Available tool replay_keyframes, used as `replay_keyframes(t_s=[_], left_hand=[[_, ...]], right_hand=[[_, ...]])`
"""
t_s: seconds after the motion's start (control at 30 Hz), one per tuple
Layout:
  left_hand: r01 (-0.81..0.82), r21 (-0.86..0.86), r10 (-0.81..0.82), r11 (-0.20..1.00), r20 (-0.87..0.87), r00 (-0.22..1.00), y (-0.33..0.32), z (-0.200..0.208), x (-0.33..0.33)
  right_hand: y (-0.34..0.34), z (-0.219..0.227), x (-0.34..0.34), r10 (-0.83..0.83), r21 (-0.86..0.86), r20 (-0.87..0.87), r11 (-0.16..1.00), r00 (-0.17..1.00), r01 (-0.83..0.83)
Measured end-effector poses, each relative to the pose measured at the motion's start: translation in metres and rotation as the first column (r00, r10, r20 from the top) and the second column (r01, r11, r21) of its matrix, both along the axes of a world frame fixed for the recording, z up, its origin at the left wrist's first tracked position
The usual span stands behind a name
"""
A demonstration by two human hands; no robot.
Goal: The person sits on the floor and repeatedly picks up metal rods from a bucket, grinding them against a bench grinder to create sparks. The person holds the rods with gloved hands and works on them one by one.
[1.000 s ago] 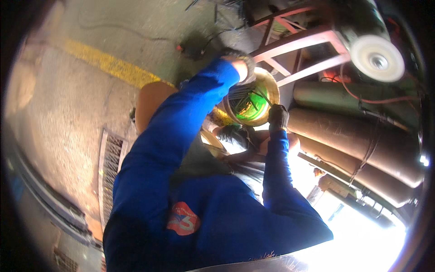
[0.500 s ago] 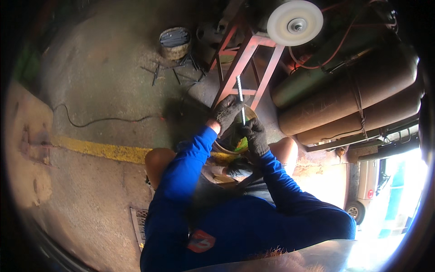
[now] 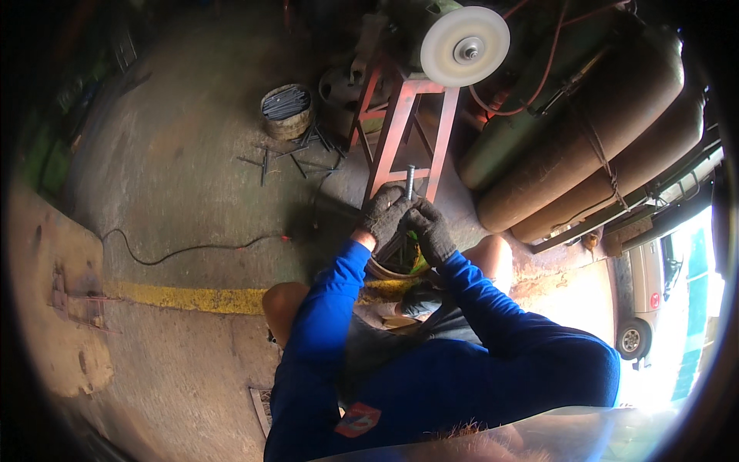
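Both my hands wear dark work gloves and come together in front of my knees. My left hand (image 3: 385, 212) is closed around a short grey steel rod (image 3: 410, 180), which sticks up between the hands toward the red stand. Just below it, my right hand (image 3: 433, 229) is closed at the rod's nearer part, the fingers of both gloves nearly touching. The rod's lower end is hidden by the gloves. Under the hands, between my legs, sits a round container (image 3: 379, 270) holding dark pieces and something yellow-green.
A red metal stand (image 3: 400, 115) carries a grinder with a pale round wheel (image 3: 439, 55). Left of it are a bucket (image 3: 289, 128) full of dark rods and loose rods (image 3: 299, 160) on the floor. Large gas cylinders (image 3: 562, 158) lie right; a black cable (image 3: 181, 252) runs left.
The rod has dropped lower between my gloves and shows a shorter length. My hands have drawn closer together. The whole view has shifted, with the grinder appearing farther left.
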State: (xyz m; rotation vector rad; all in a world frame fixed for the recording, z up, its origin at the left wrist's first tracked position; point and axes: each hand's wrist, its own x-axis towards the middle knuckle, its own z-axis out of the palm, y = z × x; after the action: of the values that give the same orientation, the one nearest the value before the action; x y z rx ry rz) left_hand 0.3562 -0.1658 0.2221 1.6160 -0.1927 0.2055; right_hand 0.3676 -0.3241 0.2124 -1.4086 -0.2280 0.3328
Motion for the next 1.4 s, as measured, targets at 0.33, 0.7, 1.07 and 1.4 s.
replay_keyframes(t_s=[0.33, 0.7, 1.07, 1.4], left_hand=[[0.062, 0.015, -0.063, 0.998, 0.084, 0.994, 0.007, -0.004, 0.012], [0.042, -0.025, -0.043, 0.999, -0.062, 0.997, 0.001, -0.005, 0.011], [0.405, 0.769, 0.052, 0.494, -0.492, 0.869, 0.038, 0.033, -0.013], [0.371, 0.782, 0.071, 0.501, -0.464, 0.883, 0.051, 0.040, -0.018]], right_hand=[[0.010, 0.031, -0.005, 0.070, 0.188, -0.063, 0.980, 0.996, -0.057], [0.004, -0.005, 0.003, 0.011, 0.134, 0.016, 0.991, 1.000, -0.013], [0.018, 0.061, 0.095, 0.111, 0.790, -0.035, 0.612, 0.993, -0.041], [0.059, 0.113, 0.157, 0.116, 0.816, -0.212, 0.567, 0.970, 0.111]])
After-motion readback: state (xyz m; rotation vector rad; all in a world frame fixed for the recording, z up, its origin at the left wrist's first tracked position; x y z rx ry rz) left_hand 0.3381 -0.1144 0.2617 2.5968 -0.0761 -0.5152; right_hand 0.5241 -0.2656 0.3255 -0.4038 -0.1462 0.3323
